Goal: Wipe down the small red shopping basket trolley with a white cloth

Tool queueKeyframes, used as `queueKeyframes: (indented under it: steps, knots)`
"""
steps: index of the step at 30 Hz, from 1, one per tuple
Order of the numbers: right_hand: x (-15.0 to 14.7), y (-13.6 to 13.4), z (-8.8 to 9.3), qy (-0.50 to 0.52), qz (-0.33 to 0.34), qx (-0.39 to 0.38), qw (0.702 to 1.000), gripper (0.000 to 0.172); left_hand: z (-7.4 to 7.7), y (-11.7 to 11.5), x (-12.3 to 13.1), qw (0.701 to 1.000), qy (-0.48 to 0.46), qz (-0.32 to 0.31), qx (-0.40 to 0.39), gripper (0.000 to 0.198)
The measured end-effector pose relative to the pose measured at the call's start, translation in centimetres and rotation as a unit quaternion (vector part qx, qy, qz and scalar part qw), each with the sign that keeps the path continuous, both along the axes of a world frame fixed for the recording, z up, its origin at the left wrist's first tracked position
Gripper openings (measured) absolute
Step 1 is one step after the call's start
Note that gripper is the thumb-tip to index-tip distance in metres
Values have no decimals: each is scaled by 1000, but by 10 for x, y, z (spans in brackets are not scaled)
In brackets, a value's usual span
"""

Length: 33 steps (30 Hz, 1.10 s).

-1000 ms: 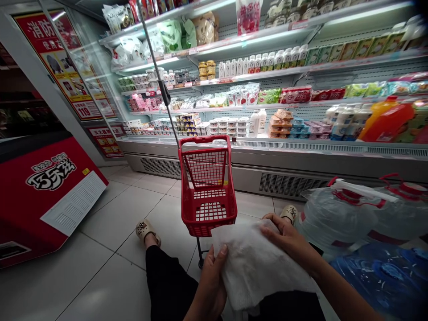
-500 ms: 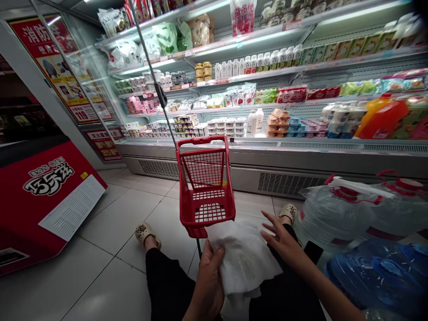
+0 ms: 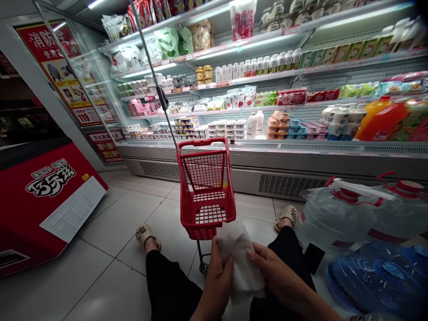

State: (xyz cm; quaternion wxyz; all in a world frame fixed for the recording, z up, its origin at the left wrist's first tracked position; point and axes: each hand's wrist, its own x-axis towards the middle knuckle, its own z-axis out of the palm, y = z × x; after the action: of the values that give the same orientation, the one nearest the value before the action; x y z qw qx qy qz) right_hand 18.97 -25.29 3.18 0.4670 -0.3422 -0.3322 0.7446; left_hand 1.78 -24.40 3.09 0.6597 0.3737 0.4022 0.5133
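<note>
A folded white wipe (image 3: 239, 254) is held over my lap, between my two hands. My left hand (image 3: 218, 274) grips its left side, thumb on top. From the right, my right hand (image 3: 272, 267) pinches the other edge, with its thumb on the face of the wipe. Just beyond the wipe's far end stands a small red plastic shopping cart (image 3: 207, 189) with grid sides; no goods show inside it. A dark phone (image 3: 314, 257) lies to the right of my right leg.
Large clear water bottles (image 3: 347, 214) and a blue water jug (image 3: 381, 276) stand close on my right. A red freezer (image 3: 50, 196) is on the left. Ahead runs a refrigerated display case (image 3: 284, 160) with stocked shelves. A thin dark pole (image 3: 152, 67) rises behind the cart.
The spread-out wipe has been folded narrower. My right hand, earlier apart with its fingers spread, has come in from the right and taken hold of the wipe's edge.
</note>
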Motion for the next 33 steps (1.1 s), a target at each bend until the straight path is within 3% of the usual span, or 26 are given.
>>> queueKeyframes:
  steps: [5,9,12,14,16,20,24,28,33]
  knots:
    - [8,9,-6,-48,-39,26,998,56,23,3,-3,989,110,8,94,79]
    - [19,16,4,-195,-14,129,972,51,43,14,-15,971,167,83,151,85]
    - [19,18,16,-263,43,186,946,43,50,24,-26,964,199,7,179,73]
    - [18,17,20,-267,71,196,941,39,51,26,-29,953,238,-60,177,45]
    - [17,16,18,-237,69,174,953,38,49,27,-28,953,245,-72,162,22]
    - [16,6,-6,-45,56,44,996,56,41,26,-23,983,154,-8,97,38]
    - [8,-8,-25,99,62,-46,992,66,35,28,-20,991,111,27,67,44]
    - [0,-7,-14,135,71,-57,987,52,34,34,-22,979,169,29,109,40]
    - [-1,17,7,100,70,-75,990,41,27,48,-28,962,216,25,163,34]
